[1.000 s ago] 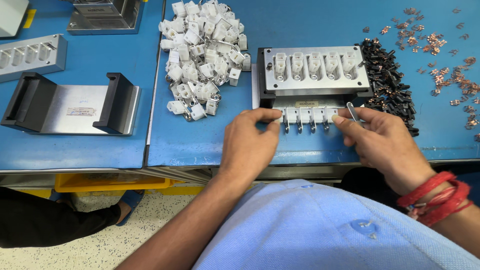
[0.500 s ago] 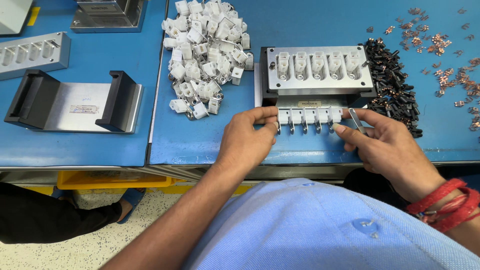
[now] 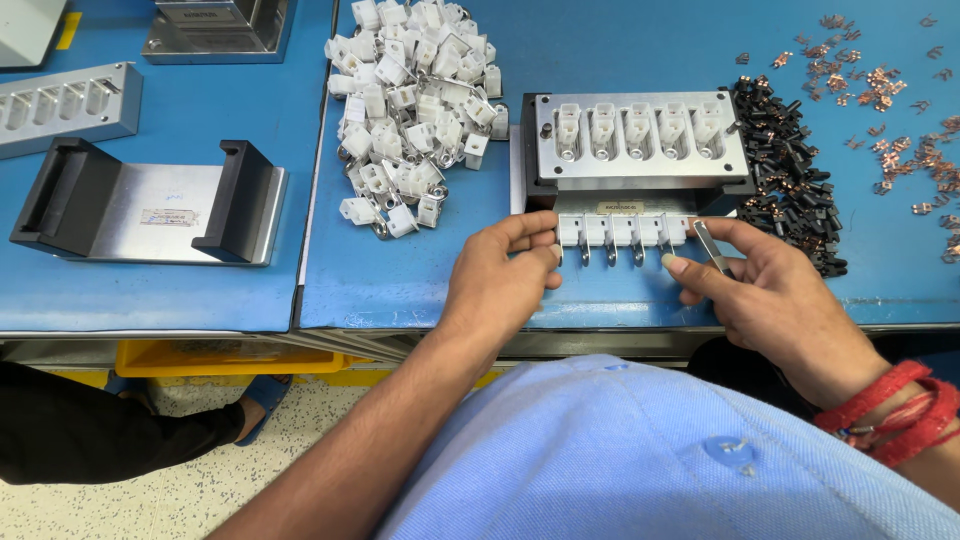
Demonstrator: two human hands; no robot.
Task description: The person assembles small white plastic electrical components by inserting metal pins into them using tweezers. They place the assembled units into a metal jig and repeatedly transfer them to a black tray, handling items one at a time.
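A metal fixture block [image 3: 640,140] on the blue table holds several white plastic connector housings in its top pockets. Along its near edge a row of white housings with metal terminals [image 3: 620,235] hangs out. My left hand [image 3: 500,285] pinches the left end of that row between thumb and fingers. My right hand [image 3: 770,300] is at the right end of the row and holds a thin metal tool [image 3: 708,245] between thumb and forefinger.
A heap of loose white housings [image 3: 410,100] lies left of the fixture. Dark small parts [image 3: 790,180] are piled on its right, copper terminals [image 3: 900,110] scattered beyond. An aluminium holder with black ends [image 3: 150,210] and other metal jigs [image 3: 65,105] sit on the left table.
Both hands stay at the row of housings with only small finger shifts; the right hand has pulled back slightly from the row's end with the tool.
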